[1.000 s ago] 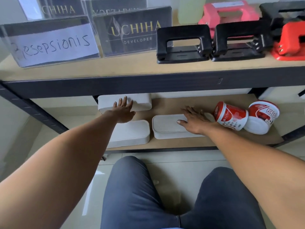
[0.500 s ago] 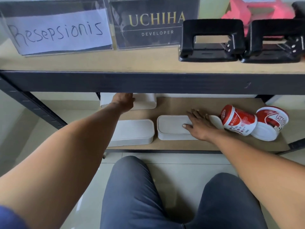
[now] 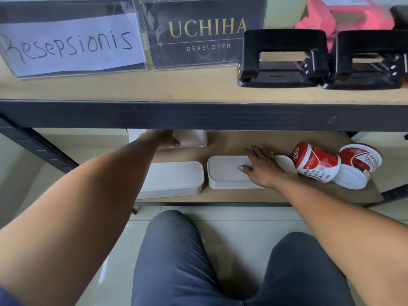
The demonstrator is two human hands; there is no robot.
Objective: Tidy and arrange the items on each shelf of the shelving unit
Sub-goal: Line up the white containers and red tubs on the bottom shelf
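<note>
On the lower shelf point(image 3: 242, 195) lie three white lidded boxes. My left hand point(image 3: 162, 139) reaches deep under the upper shelf and grips the rear white box point(image 3: 192, 139); its fingers are partly hidden by the shelf beam. A second white box point(image 3: 174, 177) sits at the front left, untouched. My right hand point(image 3: 262, 166) rests flat, fingers spread, on the lid of the front right white box point(image 3: 225, 172). Two red-and-white cups point(image 3: 318, 161) point(image 3: 357, 166) lie on their sides at the right.
The upper shelf point(image 3: 176, 89) carries a "Resepsionis" sign point(image 3: 70, 45), a dark "UCHIHA DEVELOPER" sign point(image 3: 205, 34), two black hole punches point(image 3: 282, 60) point(image 3: 371, 60) and a red one point(image 3: 344, 16) behind. A black beam point(image 3: 198, 115) fronts it. My knees are below.
My left hand has pushed further back under the beam and closed on the rear white box. The camera has moved nearer and lower. My right hand stays on the front right box.
</note>
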